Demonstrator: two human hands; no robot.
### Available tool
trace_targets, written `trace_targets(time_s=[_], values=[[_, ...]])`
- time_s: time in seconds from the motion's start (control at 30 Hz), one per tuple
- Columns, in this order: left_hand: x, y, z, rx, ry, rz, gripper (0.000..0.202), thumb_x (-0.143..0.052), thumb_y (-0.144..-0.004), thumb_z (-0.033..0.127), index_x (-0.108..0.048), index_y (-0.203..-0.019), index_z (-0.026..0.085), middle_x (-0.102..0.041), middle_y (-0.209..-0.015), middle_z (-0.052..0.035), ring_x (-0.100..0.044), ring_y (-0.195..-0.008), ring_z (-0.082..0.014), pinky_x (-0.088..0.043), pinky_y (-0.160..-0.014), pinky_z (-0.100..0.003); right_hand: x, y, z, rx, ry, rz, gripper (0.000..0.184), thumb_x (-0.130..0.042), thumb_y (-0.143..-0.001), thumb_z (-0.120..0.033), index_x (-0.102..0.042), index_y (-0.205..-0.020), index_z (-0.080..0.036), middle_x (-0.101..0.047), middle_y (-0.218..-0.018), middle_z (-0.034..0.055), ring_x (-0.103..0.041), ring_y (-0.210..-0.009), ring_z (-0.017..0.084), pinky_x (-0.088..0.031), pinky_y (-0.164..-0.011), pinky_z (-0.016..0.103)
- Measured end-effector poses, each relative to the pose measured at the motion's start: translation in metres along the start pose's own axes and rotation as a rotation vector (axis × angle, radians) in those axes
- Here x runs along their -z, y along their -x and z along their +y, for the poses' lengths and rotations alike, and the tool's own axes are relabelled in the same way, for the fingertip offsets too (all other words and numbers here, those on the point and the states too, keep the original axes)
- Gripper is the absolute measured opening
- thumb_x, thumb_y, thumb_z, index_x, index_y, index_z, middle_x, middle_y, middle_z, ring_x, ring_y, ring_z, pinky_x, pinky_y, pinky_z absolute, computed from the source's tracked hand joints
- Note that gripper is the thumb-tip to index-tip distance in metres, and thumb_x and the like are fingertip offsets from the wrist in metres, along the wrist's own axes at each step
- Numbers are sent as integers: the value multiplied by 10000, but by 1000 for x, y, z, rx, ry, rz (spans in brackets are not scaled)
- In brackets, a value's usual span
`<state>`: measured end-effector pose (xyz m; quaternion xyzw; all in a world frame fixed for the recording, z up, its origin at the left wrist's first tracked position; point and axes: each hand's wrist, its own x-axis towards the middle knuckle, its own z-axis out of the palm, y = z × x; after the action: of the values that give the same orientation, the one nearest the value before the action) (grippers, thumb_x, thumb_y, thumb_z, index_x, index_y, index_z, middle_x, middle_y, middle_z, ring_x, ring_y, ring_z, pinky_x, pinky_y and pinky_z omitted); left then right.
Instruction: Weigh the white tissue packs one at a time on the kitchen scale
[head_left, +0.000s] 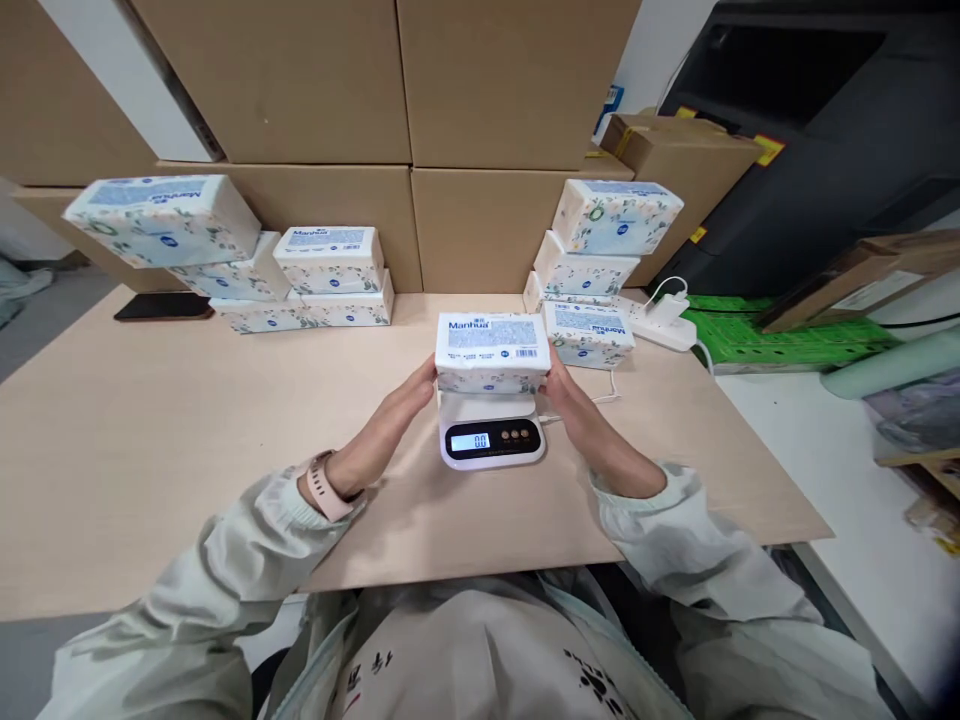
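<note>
A white pack of tissues (492, 352) marked "Manhua" is gripped from both ends over a white digital scale (493, 459), whose lit display reads 0.0. My left hand (394, 420) presses its fingers against the pack's left end; a pink watch strap circles that wrist. At the right end, my right hand (583, 415) does the same, fingers partly hidden behind the pack. The pack covers most of the weighing plate, and I cannot tell whether it touches it. Just behind my right hand lies another tissue pack (589, 336).
More tissue packs are stacked at the back left (330, 258) and back right (619, 218). A black phone (163, 307) lies by the left stack. Cardboard boxes (300, 80) wall off the back. A power strip (664, 322) and white cable sit right, near a green box (795, 335).
</note>
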<state>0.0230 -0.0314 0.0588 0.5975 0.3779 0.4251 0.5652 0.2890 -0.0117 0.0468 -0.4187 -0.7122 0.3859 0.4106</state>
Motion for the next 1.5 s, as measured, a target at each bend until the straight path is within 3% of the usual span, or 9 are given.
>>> trace_targets(time_s=[0.13,0.23,0.33,0.43,0.77,1.5], values=[[-6,3,-16,43,-14,15,609,-503,-1026,567,-436,-1592,351,-254,-1724,50,-144,-1634,-289,-161,-1344,-510,-2,7,26,-92,-87,-15,689,-351,-1001,-717,-324,-1614,-404,-406,-1682,6,-306,-1604,268,-274,-1313,588],[-3,13,-27,49,-52,139,638,-493,-1030,574,-386,-1618,349,-235,-1734,37,-137,-1636,-276,-167,-1345,-495,1,15,40,-75,-43,192,651,-407,-1011,-673,-407,-1583,-363,-426,-1669,36,-360,-1577,290,-284,-1304,597],[4,22,-41,5,-63,275,642,-441,-1043,589,-342,-1634,360,-199,-1747,33,-135,-1637,-259,-164,-1347,-477,5,22,47,7,-44,448,575,-404,-1042,-603,-513,-1516,-298,-559,-1563,90,-514,-1469,296,-345,-1264,603],[9,25,-50,-18,1,300,610,-368,-1058,591,-357,-1624,366,-210,-1746,28,-158,-1634,-252,-165,-1345,-480,7,23,49,44,-64,567,516,-393,-1053,-571,-620,-1403,-268,-688,-1396,105,-631,-1328,290,-422,-1203,596],[7,27,-46,-21,20,299,587,-375,-1050,596,-437,-1581,355,-278,-1728,6,-200,-1625,-273,-204,-1330,-497,3,23,44,18,56,501,498,-359,-1058,-562,-725,-1239,-276,-735,-1290,76,-645,-1259,280,-476,-1132,539],[9,24,-50,1,139,258,552,-404,-1055,573,-516,-1533,320,-366,-1690,-6,-246,-1612,-229,-159,-1335,-467,6,23,51,55,88,517,495,-356,-1072,-533,-759,-1183,-267,-759,-1239,58,-654,-1242,253,-482,-1112,493]])
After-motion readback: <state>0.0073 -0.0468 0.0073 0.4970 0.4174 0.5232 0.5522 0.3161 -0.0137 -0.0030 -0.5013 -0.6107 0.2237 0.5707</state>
